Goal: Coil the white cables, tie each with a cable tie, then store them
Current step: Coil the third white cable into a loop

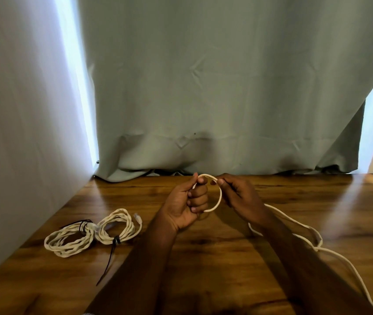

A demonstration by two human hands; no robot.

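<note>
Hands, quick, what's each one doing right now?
Left hand: fingers curled round the first loop of the white cable.
Right hand: pinching the same cable at the loop's top.

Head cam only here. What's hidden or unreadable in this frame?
- Loose cable: its far end runs off the bottom edge at right, and part passes behind the right forearm.
- Left hand grip: curled fingers cover part of the loop, so the turn count is hidden.
- Plug on the tied coils: too small and blurred to identify.
- Storage spot: none in view.
- Gap under the curtain: too dark.
</note>
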